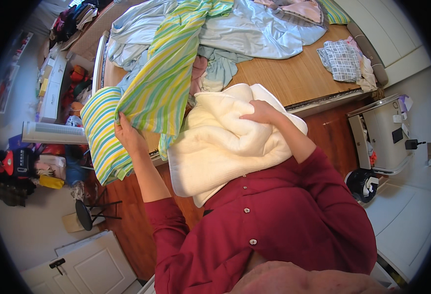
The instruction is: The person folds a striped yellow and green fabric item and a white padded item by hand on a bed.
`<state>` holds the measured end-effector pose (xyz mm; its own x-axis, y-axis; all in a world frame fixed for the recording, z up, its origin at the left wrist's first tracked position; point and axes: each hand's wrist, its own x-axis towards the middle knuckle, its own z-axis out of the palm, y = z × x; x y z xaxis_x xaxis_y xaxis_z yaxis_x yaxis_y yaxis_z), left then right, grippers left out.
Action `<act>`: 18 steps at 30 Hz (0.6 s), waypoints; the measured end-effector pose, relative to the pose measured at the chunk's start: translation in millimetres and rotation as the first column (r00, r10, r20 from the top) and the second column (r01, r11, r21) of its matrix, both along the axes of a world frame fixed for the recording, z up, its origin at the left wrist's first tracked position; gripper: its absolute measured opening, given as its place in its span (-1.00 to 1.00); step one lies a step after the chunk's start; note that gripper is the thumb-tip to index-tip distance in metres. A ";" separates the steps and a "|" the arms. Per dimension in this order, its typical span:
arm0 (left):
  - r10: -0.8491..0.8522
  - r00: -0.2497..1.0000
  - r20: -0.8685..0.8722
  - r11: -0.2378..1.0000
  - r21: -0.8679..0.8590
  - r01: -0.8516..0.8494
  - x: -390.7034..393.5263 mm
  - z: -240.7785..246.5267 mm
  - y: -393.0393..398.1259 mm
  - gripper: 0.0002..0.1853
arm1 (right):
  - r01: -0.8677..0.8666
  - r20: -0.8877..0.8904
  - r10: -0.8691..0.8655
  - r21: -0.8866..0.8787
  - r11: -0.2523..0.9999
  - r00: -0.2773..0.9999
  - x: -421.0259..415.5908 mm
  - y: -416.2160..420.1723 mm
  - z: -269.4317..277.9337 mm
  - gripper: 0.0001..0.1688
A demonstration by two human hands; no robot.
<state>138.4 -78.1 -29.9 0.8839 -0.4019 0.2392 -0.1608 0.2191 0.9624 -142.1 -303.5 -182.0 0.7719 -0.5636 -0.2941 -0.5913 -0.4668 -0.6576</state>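
Observation:
Between finger and thumb my left hand (129, 136) pinches the lower corner of a striped fabric cover (164, 77) in green, yellow and blue. The cover stretches away across the bed. A matching striped pillow (103, 136) lies just left of that hand, over the bed's edge. My right hand (263, 113) rests on a thick cream quilt or pad (230, 147), fingers sunk into its folds and gripping it. The bunched quilt hangs over the bed's near edge against my body. Its underside is hidden.
Light blue satin bedding (252, 33) spreads over the bed's far half. On the bamboo mat (274, 73) sit folded checked fabrics (340, 60) at right. A cream bedside cabinet (382, 132) stands right, its door ajar. A black stool (85, 215) and a white door (87, 264) are lower left.

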 end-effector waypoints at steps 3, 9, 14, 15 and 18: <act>0.007 0.996 0.086 0.999 0.047 -0.011 5.0 1.2 -0.4 -0.73 | 0.109 0.222 -0.129 0.103 0.989 0.967 -25.0 24.6 24.3 -0.34; 0.017 0.996 0.085 0.999 0.044 -0.021 -0.1 -9.9 5.5 -0.73 | 0.125 0.359 -0.901 0.909 0.397 0.244 -118.2 -10.5 121.5 -0.55; 0.039 0.994 0.106 0.997 0.061 -0.046 -3.5 -9.6 2.1 -0.71 | 0.308 0.723 -0.690 0.665 0.681 -0.035 -133.3 -12.0 208.4 -0.57; 0.048 0.992 0.121 0.996 0.071 -0.057 -4.1 -8.6 0.5 -0.71 | 0.407 0.829 -0.559 0.514 0.755 -0.009 -131.8 -9.0 214.0 -0.58; 0.076 0.995 0.058 0.996 0.040 -0.078 -6.8 -6.9 -2.8 -0.70 | 0.588 0.850 -0.491 0.302 0.750 0.190 -122.1 -43.9 185.3 -0.58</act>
